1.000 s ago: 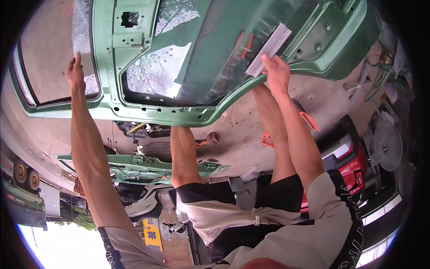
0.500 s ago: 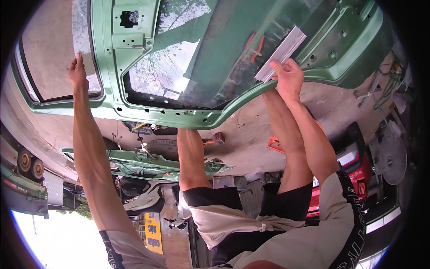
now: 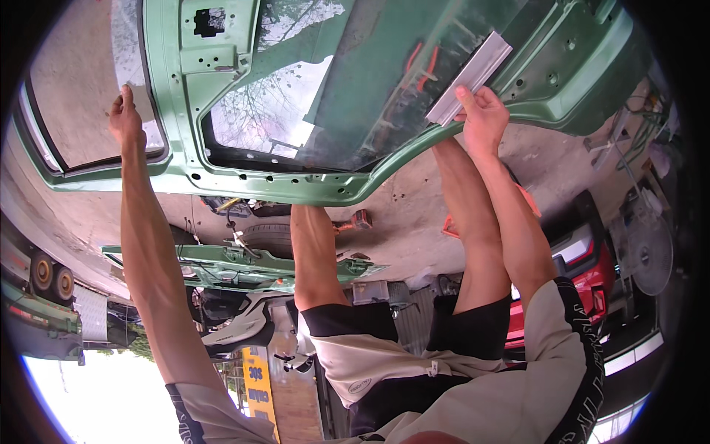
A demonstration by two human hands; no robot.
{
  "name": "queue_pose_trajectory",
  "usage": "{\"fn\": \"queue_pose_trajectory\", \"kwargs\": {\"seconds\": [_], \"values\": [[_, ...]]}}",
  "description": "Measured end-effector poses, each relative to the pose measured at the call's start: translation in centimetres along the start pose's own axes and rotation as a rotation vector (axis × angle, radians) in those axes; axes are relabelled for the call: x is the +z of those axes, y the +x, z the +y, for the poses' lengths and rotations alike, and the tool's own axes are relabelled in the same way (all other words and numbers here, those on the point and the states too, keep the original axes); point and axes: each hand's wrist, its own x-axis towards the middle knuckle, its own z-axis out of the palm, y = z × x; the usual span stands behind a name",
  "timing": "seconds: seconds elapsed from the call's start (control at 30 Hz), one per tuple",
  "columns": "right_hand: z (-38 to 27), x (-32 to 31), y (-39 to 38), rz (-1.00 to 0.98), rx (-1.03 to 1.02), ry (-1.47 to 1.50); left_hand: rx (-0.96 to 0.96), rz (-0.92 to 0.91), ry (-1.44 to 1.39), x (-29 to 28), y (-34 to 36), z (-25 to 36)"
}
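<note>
A green car door shell (image 3: pixel 174 140) lies across the far half of the view, with its inner openings showing. My right hand (image 3: pixel 484 118) is closed on a silver metal channel strip (image 3: pixel 473 78), thumb on top. The strip lies slantwise along the end of a glass pane (image 3: pixel 370 126) inside the door. My left hand (image 3: pixel 127 118) reaches into the window frame at the left. Its thumb and fingers pinch the edge of the pale window glass (image 3: pixel 127 44); its fingertips are partly hidden.
Below the door, my bare legs (image 3: pixel 318 251) stand on the concrete. Another green door panel (image 3: pixel 214 263), a tyre (image 3: pixel 270 237) and a cordless power tool (image 3: pixel 360 220) lie near them. A red vehicle (image 3: pixel 603 274) and a fan (image 3: pixel 647 255) are at the right.
My right hand and the channel strip have shifted slightly right and away from me. My left hand has moved slightly left, still at the glass. The door sits slightly higher in view.
</note>
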Motion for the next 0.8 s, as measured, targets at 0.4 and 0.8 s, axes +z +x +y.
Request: {"fn": "queue_pose_trajectory", "kwargs": {"seconds": [0.4, 0.8], "values": [[0.1, -0.5, -1.0, -0.069, 0.015, 0.010, 0.065, -0.399, 0.029, -3.3, -1.6, -0.1], [-1.7, -1.3, -0.7, -0.126, 0.019, -0.347, 0.052, -0.340, 0.343, -5.7, -4.9, -3.3]]}}
